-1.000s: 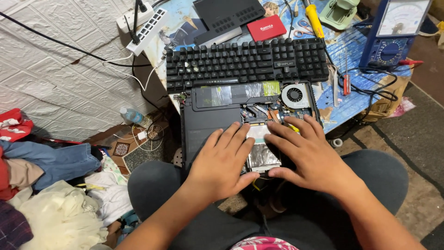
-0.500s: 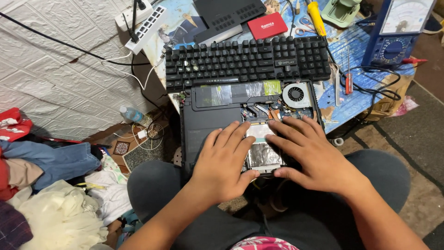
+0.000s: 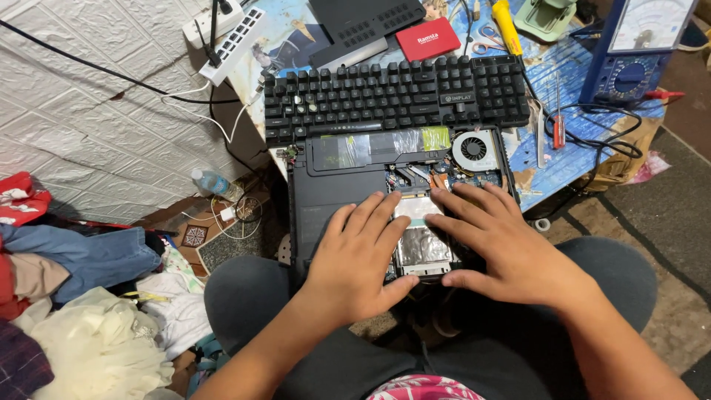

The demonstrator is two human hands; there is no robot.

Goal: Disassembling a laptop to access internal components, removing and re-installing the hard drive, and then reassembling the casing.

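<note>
Both hands lie flat on an opened black laptop base (image 3: 333,196) that rests across the person's lap, its inner boards bare. The left hand (image 3: 355,255) has its fingers spread and released, palm down on the dark cover, fingertips pointing to about one o'clock. The right hand (image 3: 503,244) is likewise unclenched, fingers pointing to about ten o'clock, its thumb and fingers bracketing a silver foil-covered rectangular drive (image 3: 422,244) seated between the two hands; it grasps nothing. At one o'clock from the drive sits a round grey cooling fan (image 3: 474,150). At twelve o'clock, touching the base's far edge, lies a black mechanical keyboard (image 3: 392,96) on a blue patterned table (image 3: 570,159).
</note>
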